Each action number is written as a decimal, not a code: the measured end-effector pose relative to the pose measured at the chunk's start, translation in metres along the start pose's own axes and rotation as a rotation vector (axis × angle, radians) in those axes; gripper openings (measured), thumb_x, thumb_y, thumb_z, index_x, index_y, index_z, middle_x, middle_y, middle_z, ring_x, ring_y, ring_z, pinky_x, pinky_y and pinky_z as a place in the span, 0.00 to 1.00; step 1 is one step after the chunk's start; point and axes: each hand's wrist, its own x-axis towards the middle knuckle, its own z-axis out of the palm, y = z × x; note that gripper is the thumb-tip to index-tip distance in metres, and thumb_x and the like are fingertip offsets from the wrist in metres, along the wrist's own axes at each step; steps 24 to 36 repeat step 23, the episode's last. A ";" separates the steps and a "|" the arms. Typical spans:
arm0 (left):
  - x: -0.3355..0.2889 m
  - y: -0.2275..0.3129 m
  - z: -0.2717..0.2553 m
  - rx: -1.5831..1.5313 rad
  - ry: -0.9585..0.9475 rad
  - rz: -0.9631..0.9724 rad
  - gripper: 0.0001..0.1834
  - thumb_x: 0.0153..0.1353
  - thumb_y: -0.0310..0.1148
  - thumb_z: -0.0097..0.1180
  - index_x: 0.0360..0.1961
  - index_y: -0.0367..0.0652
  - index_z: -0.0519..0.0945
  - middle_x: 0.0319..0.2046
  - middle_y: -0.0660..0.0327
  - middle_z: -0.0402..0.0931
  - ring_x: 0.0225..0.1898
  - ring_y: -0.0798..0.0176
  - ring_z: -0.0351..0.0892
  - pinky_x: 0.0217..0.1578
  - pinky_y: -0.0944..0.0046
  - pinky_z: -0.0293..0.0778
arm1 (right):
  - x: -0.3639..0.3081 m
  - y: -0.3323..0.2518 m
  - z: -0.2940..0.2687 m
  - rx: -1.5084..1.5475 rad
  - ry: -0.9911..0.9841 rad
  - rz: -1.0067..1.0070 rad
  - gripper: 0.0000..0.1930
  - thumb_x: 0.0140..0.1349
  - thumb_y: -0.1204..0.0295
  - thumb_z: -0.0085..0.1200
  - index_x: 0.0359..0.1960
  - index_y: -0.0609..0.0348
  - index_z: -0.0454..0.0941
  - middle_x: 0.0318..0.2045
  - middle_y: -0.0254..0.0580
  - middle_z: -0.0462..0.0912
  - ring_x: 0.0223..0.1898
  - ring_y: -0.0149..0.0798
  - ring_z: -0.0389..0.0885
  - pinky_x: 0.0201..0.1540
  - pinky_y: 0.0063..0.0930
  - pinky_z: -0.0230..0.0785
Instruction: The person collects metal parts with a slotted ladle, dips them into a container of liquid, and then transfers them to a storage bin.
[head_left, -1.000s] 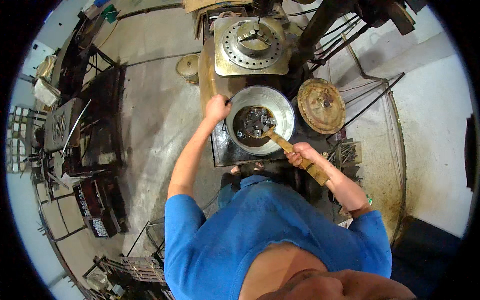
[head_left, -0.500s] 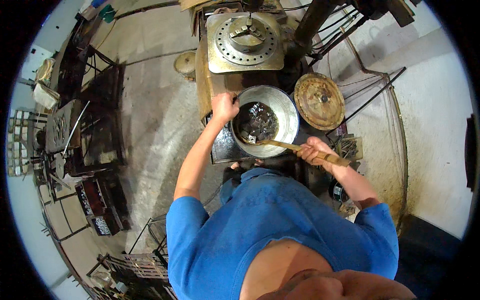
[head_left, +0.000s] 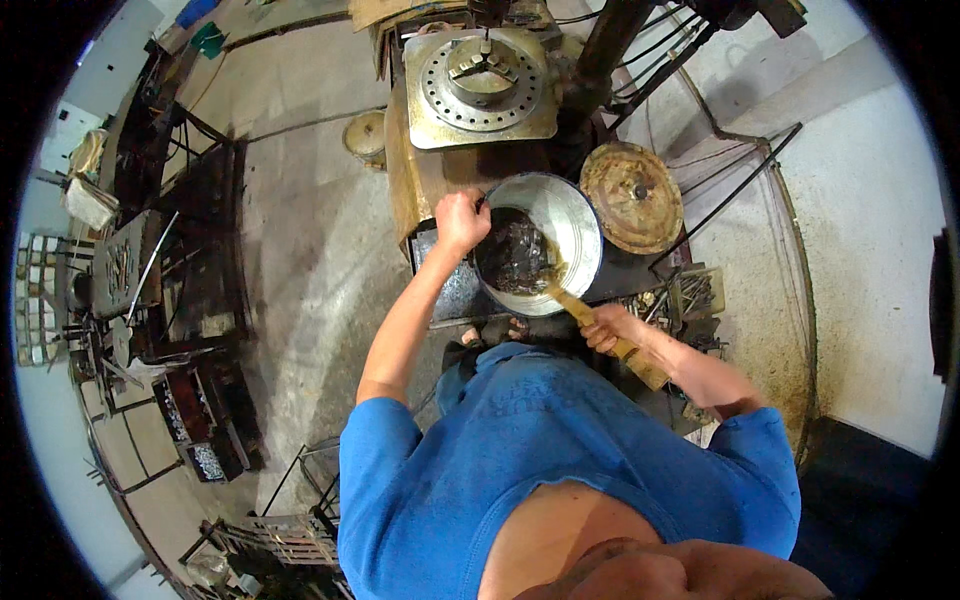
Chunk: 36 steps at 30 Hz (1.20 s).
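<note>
A round enamel-like metal basin [head_left: 577, 228] stands in front of me, tilted a little, with dark wet contents [head_left: 515, 250] pooled at its left side. Closed at the basin's left rim, my left hand [head_left: 463, 220] grips it there; whether it holds a handle or the rim itself is hidden. My right hand [head_left: 612, 330] is wrapped around a flat wooden stick [head_left: 570, 302]. The stick's far end dips into the dark contents near the basin's front wall, and its tip is hidden there.
Behind the basin is a machine table with a three-jaw chuck [head_left: 483, 75]. A stained round lid [head_left: 632, 198] rests right of the basin, near a bin of metal pieces [head_left: 697, 292]. Dark metal racks [head_left: 190, 240] line the left. A lidded can [head_left: 366, 136] stands on the floor.
My right hand has moved slightly left and down, and the stick now slopes more steeply with its broad face turned up. A shiny square piece seen in the basin earlier no longer shows.
</note>
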 end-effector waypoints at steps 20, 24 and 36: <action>-0.014 -0.018 0.012 -0.095 0.222 -0.066 0.07 0.44 0.33 0.54 0.25 0.42 0.80 0.19 0.48 0.75 0.25 0.44 0.75 0.28 0.50 0.71 | 0.019 -0.001 0.002 0.130 -0.093 0.141 0.13 0.47 0.75 0.41 0.37 0.64 0.64 0.19 0.27 0.58 0.17 0.21 0.54 0.13 0.13 0.46; -0.016 -0.018 0.012 -0.151 0.271 -0.063 0.07 0.43 0.32 0.56 0.26 0.43 0.80 0.20 0.47 0.75 0.25 0.44 0.76 0.29 0.52 0.72 | 0.021 0.004 0.002 0.370 -0.241 0.183 0.15 0.47 0.74 0.42 0.39 0.63 0.64 0.20 0.29 0.59 0.16 0.22 0.55 0.12 0.14 0.49; -0.016 -0.018 0.012 -0.151 0.271 -0.063 0.07 0.43 0.32 0.56 0.26 0.43 0.80 0.20 0.47 0.75 0.25 0.44 0.76 0.29 0.52 0.72 | 0.021 0.004 0.002 0.370 -0.241 0.183 0.15 0.47 0.74 0.42 0.39 0.63 0.64 0.20 0.29 0.59 0.16 0.22 0.55 0.12 0.14 0.49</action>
